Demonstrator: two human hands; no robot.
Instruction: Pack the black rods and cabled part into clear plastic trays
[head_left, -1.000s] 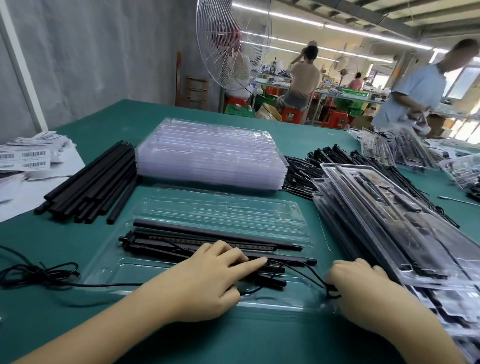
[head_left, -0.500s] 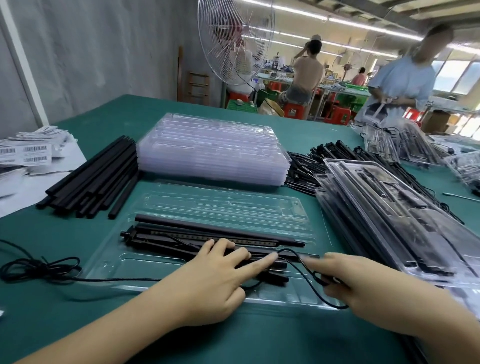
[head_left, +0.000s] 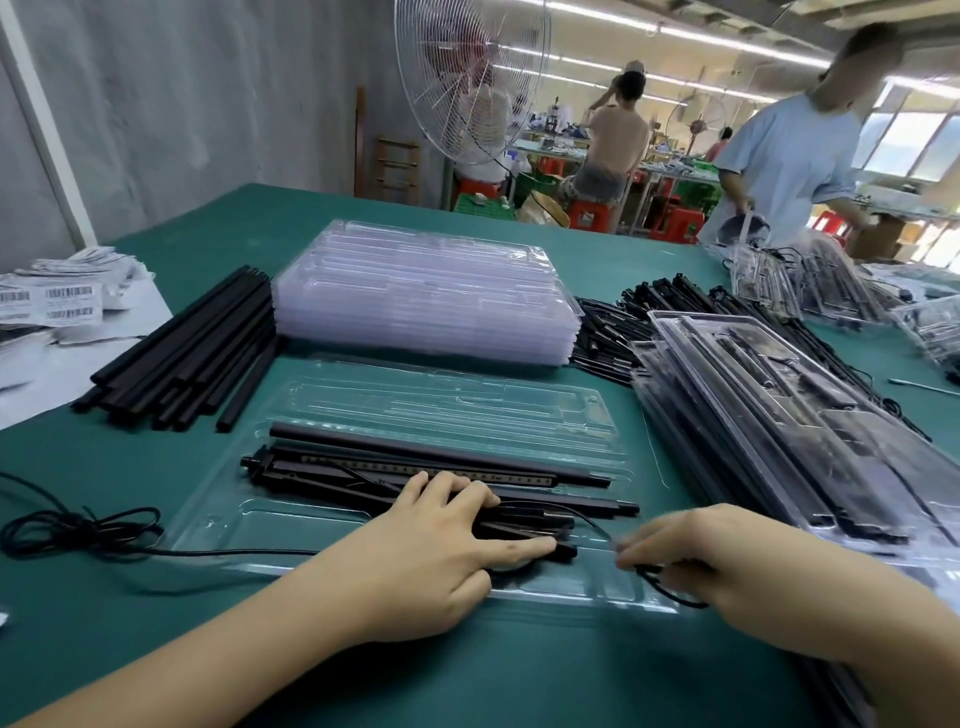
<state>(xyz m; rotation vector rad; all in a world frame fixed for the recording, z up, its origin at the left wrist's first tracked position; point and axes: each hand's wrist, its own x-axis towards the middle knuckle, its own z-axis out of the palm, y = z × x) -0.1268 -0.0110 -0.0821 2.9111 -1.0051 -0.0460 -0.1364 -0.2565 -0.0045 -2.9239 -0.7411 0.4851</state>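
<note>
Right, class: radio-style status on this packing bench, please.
Left hand pressing cabled part into open tray. Right hand pinching cable. Loose cable tail outside tray.

rods (head_left: 182, 358) blk | trays (head_left: 426, 296) clr | table (head_left: 260, 223) grn | labels (head_left: 67, 301) wht w/ barcodes

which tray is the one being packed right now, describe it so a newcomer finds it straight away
On the green table, look in front of the tall stack of empty clear trays. The open clear tray lies flat there, alone. Unlike its neighbours, it holds black rods and both hands work over it.
</note>
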